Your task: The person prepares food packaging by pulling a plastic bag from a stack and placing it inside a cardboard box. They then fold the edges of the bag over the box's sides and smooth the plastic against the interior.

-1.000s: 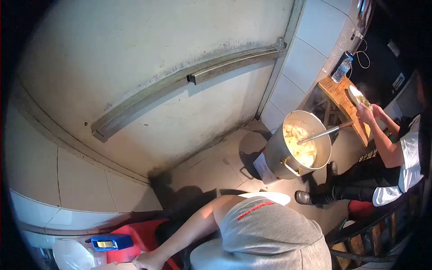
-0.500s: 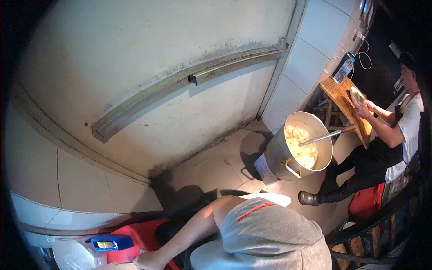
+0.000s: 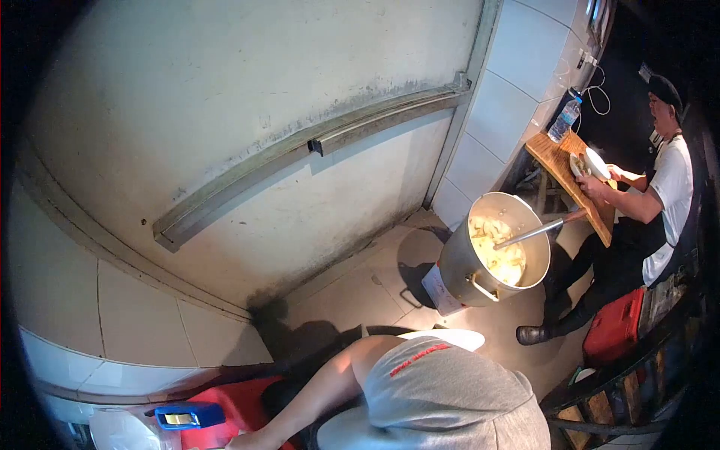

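Observation:
From a grey short sleeve with red lettering, my right arm reaches down to the lower left. My right hand [image 3: 244, 441] is at the bottom edge of the view, over a red surface [image 3: 236, 401]; its fingers are mostly cut off, so what it holds is hidden. Close by sits a blue holder with a pale yellow roll in it, like a tape dispenser [image 3: 189, 416]. To its left lies a clear plastic bag [image 3: 124, 429]. My left hand is out of view. Beyond my elbow, part of a round white thing [image 3: 457, 338] shows.
A big metal pot [image 3: 457, 266] of pale chunky food, with a long-handled ladle [image 3: 534, 232], stands raised on a box [image 3: 441, 291]. At right, a seated co-worker [image 3: 671, 187] holds two white dishes by a wooden board [image 3: 555, 156] with a water bottle [image 3: 564, 120].
My right hand has slid slightly lower, mostly past the bottom edge. The co-worker has raised their head, and a second white dish now shows in their hands. The view has shifted slightly.

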Demonstrator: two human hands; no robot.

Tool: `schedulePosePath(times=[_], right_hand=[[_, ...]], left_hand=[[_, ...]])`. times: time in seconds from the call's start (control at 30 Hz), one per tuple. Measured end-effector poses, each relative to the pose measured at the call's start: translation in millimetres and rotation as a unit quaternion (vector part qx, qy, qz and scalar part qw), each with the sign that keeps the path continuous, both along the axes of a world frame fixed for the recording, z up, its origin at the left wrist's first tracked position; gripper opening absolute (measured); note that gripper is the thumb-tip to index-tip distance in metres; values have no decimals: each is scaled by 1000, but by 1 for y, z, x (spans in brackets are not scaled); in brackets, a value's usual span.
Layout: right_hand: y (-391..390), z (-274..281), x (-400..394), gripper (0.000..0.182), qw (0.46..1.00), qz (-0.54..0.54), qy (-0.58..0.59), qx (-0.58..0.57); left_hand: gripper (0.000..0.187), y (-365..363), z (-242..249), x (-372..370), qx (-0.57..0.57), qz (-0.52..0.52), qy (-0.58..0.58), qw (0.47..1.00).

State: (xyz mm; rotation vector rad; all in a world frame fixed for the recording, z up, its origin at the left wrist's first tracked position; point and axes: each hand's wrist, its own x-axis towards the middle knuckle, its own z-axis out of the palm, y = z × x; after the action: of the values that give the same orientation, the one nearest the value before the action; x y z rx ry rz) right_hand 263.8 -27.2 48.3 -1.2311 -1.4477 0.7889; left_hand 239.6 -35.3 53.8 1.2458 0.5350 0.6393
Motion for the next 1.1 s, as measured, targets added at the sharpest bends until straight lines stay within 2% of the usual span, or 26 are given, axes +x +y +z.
schedulePosePath(times=[0.1, 0.2, 0.3, 0.43, 0.47, 0.5, 0.53, 0.67, 0.73, 0.77, 0.83, 0.93, 1.1], right_hand=[[-3, 7, 1, 34, 999, 5, -40, -8], [3, 6, 0, 33, 1000, 30, 3, 10], [12, -1, -1, 31, 999, 33, -8, 20], [16, -12, -10, 16, 997, 3, 62, 52], [16, -17, -13, 18, 998, -10, 57, 40], [-1, -3, -8, 20, 990, -6, 69, 121], [-11, 16, 4, 28, 999, 44, 12, -21], [-32, 29, 9, 21, 999, -15, 30, 6], [-40, 43, 11, 16, 997, 12, 68, 34], [-41, 44, 10, 15, 997, 22, 70, 34], [-45, 53, 8, 12, 995, 50, 91, -4], [-45, 56, 3, 9, 993, 64, 85, -58], [-46, 55, -15, 11, 987, 95, 96, -82]], left_hand=[[27, 0, 0, 2, -3, -3, 3, 1000], [27, 2, -1, -1, -4, -2, 5, 1000], [27, 4, -1, -5, -4, 1, 7, 1000], [27, 15, -1, -27, -16, 27, 3, 1000], [27, 20, 0, -37, -24, 41, -3, 999], [27, 23, 1, -49, -35, 57, -7, 998], [27, 25, 2, -65, -50, 73, -9, 996], [27, 20, 0, -127, -167, 126, -31, 977], [27, 13, -3, -145, -316, 128, -147, 929], [23, 14, 0, -144, -216, 124, -5, 969], [26, 1, 18, -145, -204, 110, -113, 966], [28, -2, 15, -154, -212, 112, -93, 966], [30, -16, 18, -171, -222, 141, -99, 960]])
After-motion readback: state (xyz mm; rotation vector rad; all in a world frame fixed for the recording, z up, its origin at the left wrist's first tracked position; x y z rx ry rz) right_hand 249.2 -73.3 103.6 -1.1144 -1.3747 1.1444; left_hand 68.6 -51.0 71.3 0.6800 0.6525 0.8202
